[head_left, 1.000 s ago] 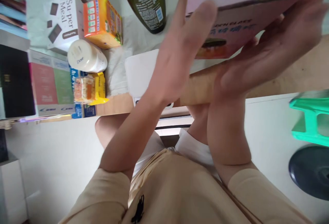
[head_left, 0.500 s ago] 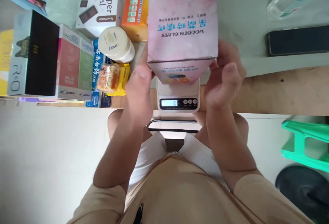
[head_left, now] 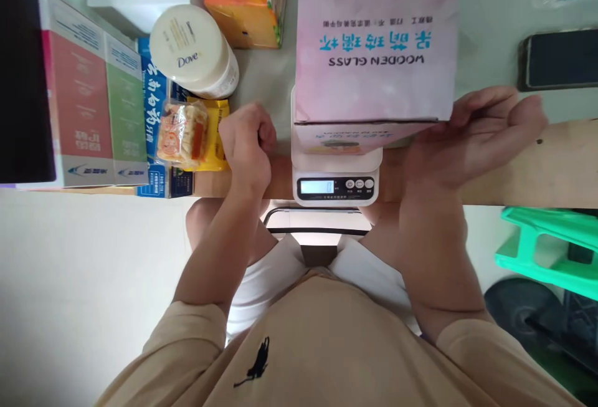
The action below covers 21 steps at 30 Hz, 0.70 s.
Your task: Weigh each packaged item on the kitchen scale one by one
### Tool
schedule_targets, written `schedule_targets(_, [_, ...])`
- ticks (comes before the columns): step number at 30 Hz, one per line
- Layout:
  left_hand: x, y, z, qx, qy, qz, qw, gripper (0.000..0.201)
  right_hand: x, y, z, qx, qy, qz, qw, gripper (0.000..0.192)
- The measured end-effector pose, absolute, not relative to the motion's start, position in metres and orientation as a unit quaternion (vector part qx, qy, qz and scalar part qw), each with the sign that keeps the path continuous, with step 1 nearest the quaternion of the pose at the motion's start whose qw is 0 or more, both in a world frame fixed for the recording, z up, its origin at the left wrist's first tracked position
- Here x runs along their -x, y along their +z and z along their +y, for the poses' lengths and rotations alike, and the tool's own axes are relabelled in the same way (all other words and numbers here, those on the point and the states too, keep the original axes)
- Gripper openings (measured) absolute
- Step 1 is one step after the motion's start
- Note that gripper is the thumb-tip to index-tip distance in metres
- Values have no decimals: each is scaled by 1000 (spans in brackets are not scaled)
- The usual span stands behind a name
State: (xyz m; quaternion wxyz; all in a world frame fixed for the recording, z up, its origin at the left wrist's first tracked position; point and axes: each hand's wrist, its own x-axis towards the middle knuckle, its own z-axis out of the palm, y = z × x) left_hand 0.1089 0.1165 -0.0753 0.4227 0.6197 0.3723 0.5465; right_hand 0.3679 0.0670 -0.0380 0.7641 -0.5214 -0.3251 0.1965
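Left edge of view: tall boxes (head_left: pixel 93 101) stand packed together, with a white Dove jar (head_left: pixel 194 52) and a yellow snack packet (head_left: pixel 194 136) in front of them, near the tabletop (head_left: pixel 514 164) front edge. Little spare room on this side.

My left hand (head_left: pixel 245 145) is curled into a loose fist, empty, resting just beside the snack packet and a little apart from the scale (head_left: pixel 336 170). Judgement: a careless move leftward would nudge the packet or the jar, and the packet sits close enough to the edge to drop.

Centre: pink box (head_left: pixel 378 45) sits on the scale's platform. It is wider than the platform and overhangs it on the right side. Judgement: the overhang makes it easy to tip, and any touch will disturb the reading (head_left: pixel 317 187). The scale itself stands right at the front edge, so a push toward me could send it off.

My right hand (head_left: pixel 471 139) is spread flat, palm up, holding nothing, fingertips just beside the box's lower right corner; contact I cannot tell.

Right: a dark phone (head_left: pixel 558 58) lies well apart, with bare tabletop between. The most open room is here.
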Motion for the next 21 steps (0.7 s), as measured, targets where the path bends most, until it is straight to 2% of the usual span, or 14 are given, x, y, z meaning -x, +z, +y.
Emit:
schedule_targets(3, [-118, -63, 103, -552, 566, 396, 466, 68, -365, -38, 66, 489, 141, -265, 819, 49])
schedule_targets(7, [-123, -49, 99, -536, 576, 392, 477, 65, -357, -36, 61, 489, 128, -288, 813, 51])
schedule_targets(15, [-118, -52, 100, -551, 594, 333, 482, 63, -353, -34, 60, 471, 139, -306, 815, 65])
schedule_targets(21, [-133, -42, 90, -545, 617, 413, 389, 59, -349, -30, 62, 514, 132, -266, 805, 72])
